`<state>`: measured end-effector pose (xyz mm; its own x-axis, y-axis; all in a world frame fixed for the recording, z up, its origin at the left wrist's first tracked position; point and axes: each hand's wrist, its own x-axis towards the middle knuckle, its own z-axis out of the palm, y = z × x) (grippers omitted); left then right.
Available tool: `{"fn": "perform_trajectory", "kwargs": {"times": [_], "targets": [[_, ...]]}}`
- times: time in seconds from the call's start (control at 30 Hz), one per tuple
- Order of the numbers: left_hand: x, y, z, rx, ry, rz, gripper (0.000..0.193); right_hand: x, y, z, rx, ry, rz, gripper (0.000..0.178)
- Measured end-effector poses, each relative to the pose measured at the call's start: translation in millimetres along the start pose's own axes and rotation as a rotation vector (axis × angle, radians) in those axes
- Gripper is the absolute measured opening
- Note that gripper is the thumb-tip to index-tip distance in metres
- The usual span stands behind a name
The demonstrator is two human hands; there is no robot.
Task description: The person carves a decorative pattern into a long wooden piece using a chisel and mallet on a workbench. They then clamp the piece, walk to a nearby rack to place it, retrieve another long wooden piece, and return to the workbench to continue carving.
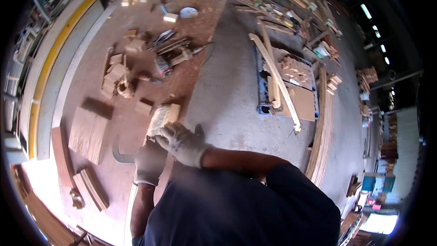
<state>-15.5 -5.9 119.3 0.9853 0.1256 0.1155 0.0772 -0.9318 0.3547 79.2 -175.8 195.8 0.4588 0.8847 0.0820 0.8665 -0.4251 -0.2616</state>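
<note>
Both my hands wear pale gloves and are close together on the workbench. My right hand lies across the near end of a pale wooden block, its thumb spread away and its fingers stretched to the left. Just below that, my left hand is blurred and looks closed, with its fingertips by the block's near end. Whatever it grips is hidden. A grey C-shaped metal piece lies left of my left hand. Beyond the block is a small wooden offcut.
A wide board and narrow wooden strips lie to the left. Farther off are stacked blocks, loose hand tools and a white round lid. On the floor at right stands a blue pallet bearing wood, beside long planks.
</note>
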Motion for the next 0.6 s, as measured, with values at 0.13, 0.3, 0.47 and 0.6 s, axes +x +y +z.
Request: {"fn": "perform_trajectory", "kwargs": {"times": [0.13, 0.3, 0.47, 0.6], "targets": [[26.8, 45.6, 3.5, -0.009, -0.184, 0.089, 0.022, -25.0, 16.0, 41.4, -0.017, -0.146, 0.29, 0.047], [46.5, 78.0, -2.6, -0.48, -0.142, 0.21, 0.018, -57.6, 42.9, 100.6, 0.268, -0.183, 0.44, 0.048], [33.4, 66.2, -16.4, -0.519, 0.018, 0.25, 0.048, -90.3, 56.5, 102.6, 0.636, 0.188, 0.575, 0.025], [18.2, 16.9, 4.7, -0.365, 0.216, 0.081, 0.06, -124.4, 76.5, 98.5, 0.649, 0.121, 0.804, 0.029]]}}
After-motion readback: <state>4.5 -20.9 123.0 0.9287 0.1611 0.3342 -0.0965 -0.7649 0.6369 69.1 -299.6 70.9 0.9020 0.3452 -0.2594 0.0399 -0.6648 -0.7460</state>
